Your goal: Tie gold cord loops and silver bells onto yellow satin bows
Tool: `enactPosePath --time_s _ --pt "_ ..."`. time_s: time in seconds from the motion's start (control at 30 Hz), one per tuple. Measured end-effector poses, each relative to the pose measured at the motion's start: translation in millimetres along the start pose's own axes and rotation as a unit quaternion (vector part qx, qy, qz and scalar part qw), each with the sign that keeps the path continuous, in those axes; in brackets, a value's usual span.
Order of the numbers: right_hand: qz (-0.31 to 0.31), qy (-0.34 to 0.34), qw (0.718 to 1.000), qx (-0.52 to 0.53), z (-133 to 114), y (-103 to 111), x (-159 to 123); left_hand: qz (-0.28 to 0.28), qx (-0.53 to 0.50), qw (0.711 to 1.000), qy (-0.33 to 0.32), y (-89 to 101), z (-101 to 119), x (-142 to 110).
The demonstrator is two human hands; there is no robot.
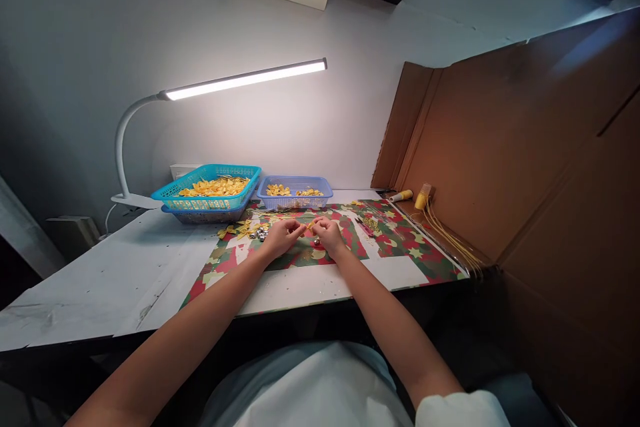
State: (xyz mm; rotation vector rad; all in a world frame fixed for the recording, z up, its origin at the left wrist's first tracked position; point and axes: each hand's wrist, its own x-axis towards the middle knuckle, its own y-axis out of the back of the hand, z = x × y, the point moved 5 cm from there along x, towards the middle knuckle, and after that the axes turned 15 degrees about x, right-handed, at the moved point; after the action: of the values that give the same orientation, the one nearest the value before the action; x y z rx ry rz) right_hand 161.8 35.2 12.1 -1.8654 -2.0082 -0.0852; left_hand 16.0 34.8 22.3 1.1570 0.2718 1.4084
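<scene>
My left hand and my right hand meet over the patterned red and green paper on the desk. Both have their fingers pinched together around a small yellow piece held between them; it is too small to make out in detail. Loose yellow bows and small silvery bits lie just left of my left hand.
A teal basket full of yellow bows and a blue basket with fewer stand at the back. A lit desk lamp arches overhead. Yellow thread spools and strands lie by the brown cardboard wall at right.
</scene>
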Motion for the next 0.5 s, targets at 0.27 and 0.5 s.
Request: enactPosePath --time_s 0.27,0.5 --pt "0.003 -0.030 0.999 0.014 2.9 -1.1 -0.1 0.003 0.008 1.000 0.004 0.7 1.6 -0.7" --pt "-0.005 -0.071 0.997 0.037 5.9 -1.7 -1.5 0.000 0.011 1.000 0.008 -0.9 0.0 -0.8"
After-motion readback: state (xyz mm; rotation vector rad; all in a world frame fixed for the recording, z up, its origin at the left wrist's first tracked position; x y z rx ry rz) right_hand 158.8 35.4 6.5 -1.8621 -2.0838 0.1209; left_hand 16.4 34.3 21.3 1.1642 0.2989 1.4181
